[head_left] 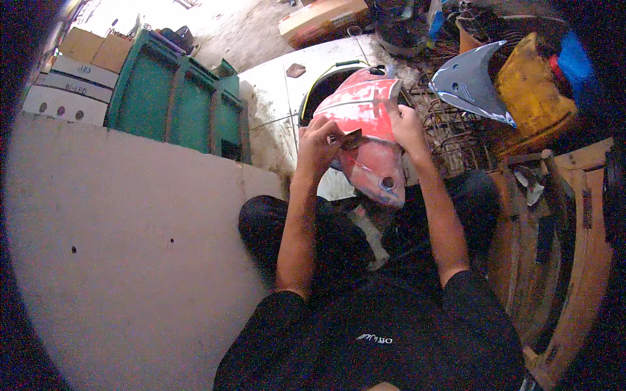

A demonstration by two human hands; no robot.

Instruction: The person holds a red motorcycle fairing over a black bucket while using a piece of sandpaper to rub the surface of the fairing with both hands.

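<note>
A red body panel (373,164), probably from a motorbike, lies between my knees, with worn whitish patches and a round hole near its near end. My left hand (317,142) is closed at the panel's left side, pinching a dark brown folded piece that looks like sandpaper (351,139) against the surface. On the right edge of the panel sits my right hand (409,128), gripping it with the thumb on top; its other fingers are partly hidden. Behind the panel, a dark curved piece with a yellow-green rim (310,93) shows.
A small brown scrap (296,70) lies on the white floor tiles. A grey fairing (466,79) and a yellow container (531,98) stand at the right, by rusty metal bars. Left are a green cabinet (186,98), a pale wall (130,215) and boxes (75,78). Wooden furniture (574,260) stands right.
</note>
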